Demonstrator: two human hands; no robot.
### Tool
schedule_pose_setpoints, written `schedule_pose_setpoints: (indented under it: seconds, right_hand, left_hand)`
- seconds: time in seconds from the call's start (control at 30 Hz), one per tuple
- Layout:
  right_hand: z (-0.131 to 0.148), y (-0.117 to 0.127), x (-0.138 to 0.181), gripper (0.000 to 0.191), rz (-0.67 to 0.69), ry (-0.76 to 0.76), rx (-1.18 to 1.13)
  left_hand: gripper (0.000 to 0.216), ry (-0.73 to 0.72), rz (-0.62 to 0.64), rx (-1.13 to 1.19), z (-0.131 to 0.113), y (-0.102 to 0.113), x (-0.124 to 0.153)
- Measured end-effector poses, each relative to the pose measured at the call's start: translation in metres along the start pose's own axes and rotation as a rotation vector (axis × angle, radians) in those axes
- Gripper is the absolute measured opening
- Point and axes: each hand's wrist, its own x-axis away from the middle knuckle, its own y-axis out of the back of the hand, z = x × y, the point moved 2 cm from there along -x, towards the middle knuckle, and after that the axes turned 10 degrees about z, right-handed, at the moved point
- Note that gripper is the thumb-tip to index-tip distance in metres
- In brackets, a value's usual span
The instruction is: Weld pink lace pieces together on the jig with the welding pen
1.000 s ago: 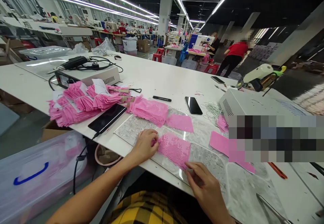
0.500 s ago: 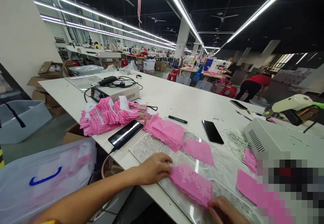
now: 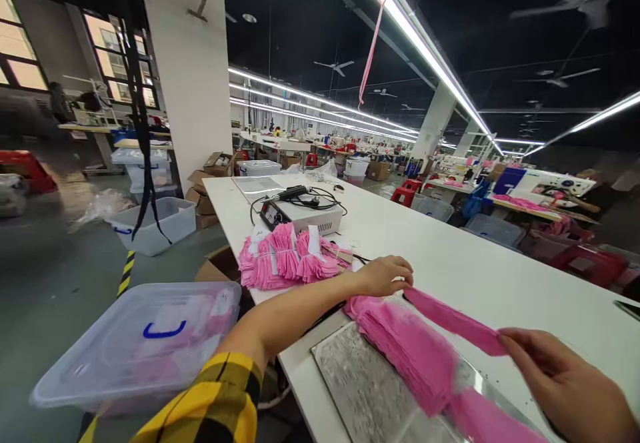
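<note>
Left fingers point(image 3: 401, 269) and right fingers point(image 3: 524, 338) pinch closed on a thin pink cloth piece point(image 3: 454, 317) — near a layered, soft-edged stack point(image 3: 407, 346).

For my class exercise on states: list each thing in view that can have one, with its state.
Pink piece, raised
Left hand, holding its left end
Right hand, pinching its right end
Pink pile, stacked on the mottled board
Pink bundles, bunched together
Black-handled tool, lying on the grey box
Nearest bin, lid on
Bin beyond it, open
Ceiling lights, lit
</note>
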Motion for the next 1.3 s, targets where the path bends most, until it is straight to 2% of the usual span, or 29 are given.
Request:
schedule_pose_setpoints:
  seconds: [0.07,0.13,0.23,0.3,0.4,0.5,0.63,0.73,0.83,0.93,1.13,1.3]
  right_hand:
    - [0.016,-0.026,0.003,0.037,0.191,0.106,-0.065]
    - [0.026,-0.047,0.02,0.034,0.294,0.203,-0.134]
    - [0.026,-0.05,0.053,0.03,0.285,0.129,-0.171]
    - [0.016,-0.031,0.072,0.031,0.222,-0.016,-0.177]
    - [-0.011,0.016,0.102,0.037,0.086,-0.311,-0.186]
    - [-0.04,0.064,0.142,0.041,-0.018,-0.523,-0.111]
    - [-0.063,0.101,0.197,0.037,-0.071,-0.657,-0.026]
    - [-0.066,0.104,0.221,0.033,-0.06,-0.666,-0.005]
    - [-0.062,0.088,0.226,0.031,0.004,-0.626,-0.024]
    - [-0.051,0.064,0.214,0.027,0.092,-0.557,-0.048]
    - [-0.029,0.02,0.167,0.021,0.252,-0.398,-0.03]
    - [-0.028,0.004,0.142,0.018,0.319,-0.349,0.024]
  left_hand:
    - [0.006,0.008,0.047,-0.033,0.012,-0.001,0.02]
    - [0.005,-0.003,0.114,-0.046,0.017,-0.006,0.042]
    - [0.01,-0.04,0.142,-0.026,0.011,-0.011,0.062]
    - [0.012,-0.069,0.105,0.015,0.002,-0.012,0.062]
    - [0.018,-0.177,0.07,0.114,-0.017,-0.017,0.046]
    - [0.018,-0.305,0.129,0.123,-0.054,-0.034,0.026]
    - [0.015,-0.335,0.345,-0.023,-0.11,-0.069,0.002]
    - [0.009,-0.283,0.404,-0.099,-0.131,-0.096,-0.019]
    - [0.008,-0.226,0.441,-0.153,-0.133,-0.119,-0.034]
    - [0.013,-0.181,0.47,-0.177,-0.127,-0.129,-0.04]
    - [0.011,-0.166,0.492,-0.15,-0.122,-0.129,-0.039]
    - [0.014,-0.151,0.503,-0.091,-0.122,-0.128,-0.04]
